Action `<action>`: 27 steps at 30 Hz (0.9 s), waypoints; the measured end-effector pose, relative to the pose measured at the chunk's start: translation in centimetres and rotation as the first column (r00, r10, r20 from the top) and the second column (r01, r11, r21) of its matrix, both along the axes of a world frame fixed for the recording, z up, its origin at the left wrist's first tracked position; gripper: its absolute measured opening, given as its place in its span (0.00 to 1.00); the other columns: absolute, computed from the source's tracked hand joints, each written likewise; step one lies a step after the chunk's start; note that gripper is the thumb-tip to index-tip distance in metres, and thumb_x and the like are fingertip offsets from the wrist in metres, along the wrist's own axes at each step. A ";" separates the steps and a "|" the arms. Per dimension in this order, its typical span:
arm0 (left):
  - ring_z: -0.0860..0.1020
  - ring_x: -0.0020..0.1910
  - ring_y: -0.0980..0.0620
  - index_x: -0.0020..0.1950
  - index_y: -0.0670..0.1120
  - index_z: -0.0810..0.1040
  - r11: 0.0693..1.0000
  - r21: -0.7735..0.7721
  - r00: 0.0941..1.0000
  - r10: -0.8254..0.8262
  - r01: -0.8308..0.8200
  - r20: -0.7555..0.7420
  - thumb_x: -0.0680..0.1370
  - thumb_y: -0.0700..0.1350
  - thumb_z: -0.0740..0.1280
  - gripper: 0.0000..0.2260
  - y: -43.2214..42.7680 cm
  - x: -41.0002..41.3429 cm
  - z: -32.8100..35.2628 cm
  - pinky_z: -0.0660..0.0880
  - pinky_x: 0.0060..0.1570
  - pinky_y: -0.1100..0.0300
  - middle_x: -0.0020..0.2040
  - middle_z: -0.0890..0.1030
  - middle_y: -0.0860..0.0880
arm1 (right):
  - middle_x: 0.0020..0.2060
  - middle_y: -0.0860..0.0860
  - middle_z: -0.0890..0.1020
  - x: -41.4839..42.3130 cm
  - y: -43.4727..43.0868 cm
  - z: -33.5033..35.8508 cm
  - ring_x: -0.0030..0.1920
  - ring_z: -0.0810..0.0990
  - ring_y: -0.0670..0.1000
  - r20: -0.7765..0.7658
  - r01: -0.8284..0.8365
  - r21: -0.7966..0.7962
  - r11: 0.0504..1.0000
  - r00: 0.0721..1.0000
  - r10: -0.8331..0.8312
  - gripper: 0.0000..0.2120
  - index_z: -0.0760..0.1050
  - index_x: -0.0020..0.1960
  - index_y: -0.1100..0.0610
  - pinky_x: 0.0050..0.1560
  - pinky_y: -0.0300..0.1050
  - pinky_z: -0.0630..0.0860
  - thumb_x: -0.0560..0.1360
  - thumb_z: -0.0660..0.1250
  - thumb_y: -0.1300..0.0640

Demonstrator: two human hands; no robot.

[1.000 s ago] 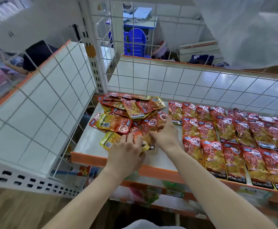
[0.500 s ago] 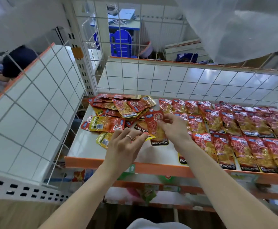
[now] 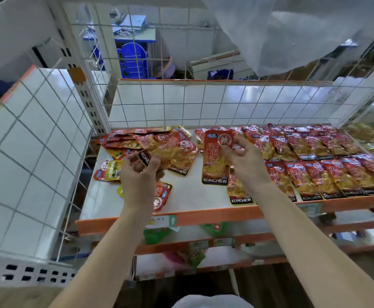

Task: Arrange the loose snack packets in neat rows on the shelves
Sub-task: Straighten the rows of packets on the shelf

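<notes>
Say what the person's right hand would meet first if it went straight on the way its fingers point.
Most likely the loose pile of packets, lying beyond the red packet that the right hand pinches; its fingers point left and away. Depth is unclear, so it might pass above.

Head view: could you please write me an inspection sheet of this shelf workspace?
Surface: white shelf with an orange front edge, partly bare at the front left.
Job's things: loose pile at the left rear; neat rows on the right.
Clutter: yellow packet beside the mostly red pile.
Hands: left hand grips a second packet over the pile; right hand pinches a red packet near its top.
Cables: nothing seen.
Surroundings: wire grid behind, blue stool beyond it, lower shelf holding green packets.
</notes>
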State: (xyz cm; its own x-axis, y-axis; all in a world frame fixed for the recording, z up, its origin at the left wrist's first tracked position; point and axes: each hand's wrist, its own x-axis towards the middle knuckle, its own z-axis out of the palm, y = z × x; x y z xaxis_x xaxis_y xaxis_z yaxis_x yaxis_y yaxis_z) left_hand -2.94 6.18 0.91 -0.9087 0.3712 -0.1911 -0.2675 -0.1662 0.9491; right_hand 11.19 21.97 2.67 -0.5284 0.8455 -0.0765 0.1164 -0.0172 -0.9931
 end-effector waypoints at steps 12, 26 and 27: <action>0.84 0.45 0.47 0.70 0.40 0.70 0.912 0.171 0.898 -0.401 0.373 0.179 0.76 0.27 0.66 0.24 -1.7 1.0 -1.3 0.80 0.48 0.52 0.54 0.83 0.43 | 0.43 0.50 0.86 2.5 -3.0 -1.3 0.46 0.85 0.49 -0.168 0.013 -0.257 0.966 0.984 -0.058 0.12 0.78 0.53 0.54 0.51 0.51 0.80 0.70 0.72 0.58; 0.83 0.53 0.43 0.47 0.52 0.83 0.900 -0.100 0.905 -0.420 0.425 0.068 0.77 0.37 0.71 0.09 1.9 7.8 -0.2 0.76 0.62 0.41 0.47 0.86 0.49 | 0.47 0.55 0.86 9.4 0.5 -0.9 0.50 0.85 0.56 -0.048 -0.037 -0.316 0.948 0.999 0.023 0.05 0.81 0.49 0.60 0.55 0.57 0.80 0.74 0.71 0.64; 0.83 0.54 0.42 0.48 0.52 0.84 0.894 -0.112 0.901 -0.429 0.433 0.060 0.77 0.38 0.72 0.08 2.2 8.5 -0.1 0.75 0.62 0.39 0.49 0.86 0.48 | 0.48 0.56 0.86 10.2 0.9 -0.7 0.51 0.85 0.57 -0.035 -0.027 -0.307 0.951 0.999 0.017 0.05 0.81 0.49 0.60 0.55 0.58 0.80 0.74 0.72 0.63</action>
State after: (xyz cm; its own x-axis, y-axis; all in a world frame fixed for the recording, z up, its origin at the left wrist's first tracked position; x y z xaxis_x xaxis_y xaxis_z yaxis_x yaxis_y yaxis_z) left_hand 5.56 8.43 0.85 -0.6574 0.6974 -0.2853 -0.3182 0.0863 0.9441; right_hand 21.42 22.91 1.94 -0.5532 0.7716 -0.3140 0.0892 -0.3200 -0.9432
